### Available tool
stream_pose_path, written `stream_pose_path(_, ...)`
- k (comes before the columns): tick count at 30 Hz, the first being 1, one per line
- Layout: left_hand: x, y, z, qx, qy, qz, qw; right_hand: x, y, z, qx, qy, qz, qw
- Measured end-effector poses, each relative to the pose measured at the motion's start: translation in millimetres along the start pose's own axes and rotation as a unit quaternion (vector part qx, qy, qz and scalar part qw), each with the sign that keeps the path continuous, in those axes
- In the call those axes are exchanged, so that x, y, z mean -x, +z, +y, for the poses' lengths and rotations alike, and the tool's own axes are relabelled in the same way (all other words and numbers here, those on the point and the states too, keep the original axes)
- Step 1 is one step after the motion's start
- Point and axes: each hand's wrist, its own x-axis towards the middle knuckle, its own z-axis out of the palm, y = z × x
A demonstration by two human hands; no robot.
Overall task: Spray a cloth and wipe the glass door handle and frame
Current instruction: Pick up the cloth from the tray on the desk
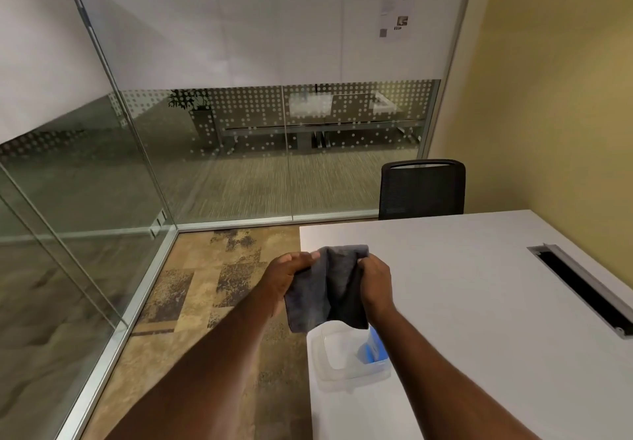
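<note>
A dark grey cloth [325,289] hangs between both hands above the near left corner of the white table [479,302]. My left hand [291,275] grips its upper left edge and my right hand [375,282] grips its upper right edge. Below the cloth stands a clear plastic tub [339,361] with a blue item [371,347] inside, partly hidden by my right forearm. Glass walls with aluminium frames [137,152] run along the left and far side. No door handle shows.
A black mesh chair [423,189] stands at the table's far end by the yellow wall. A cable slot [582,289] is cut into the tabletop at right. Patterned carpet [212,278] lies between table and glass.
</note>
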Motion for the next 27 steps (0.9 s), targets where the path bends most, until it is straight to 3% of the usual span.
stream_pose_path(6, -7, -11, 5, -0.055, -0.077, -0.039, 0.995, -10, -9, 6, -0.004, 0.03, 0.024, 0.999)
stream_pose_path(12, -7, -6, -3, 0.069, -0.095, -0.109, 0.987, -23, -6, 24, 0.042, 0.016, 0.017, 0.999)
stream_pose_path(21, -24, -9, -12, 0.142, -0.094, -0.049, 0.984, -16, -30, 55, -0.01, -0.017, 0.18, 0.983)
stream_pose_path(27, -43, -12, -31, 0.179, -0.102, 0.002, 0.978, -3, -43, 111, 0.012, 0.024, 0.186, 0.982)
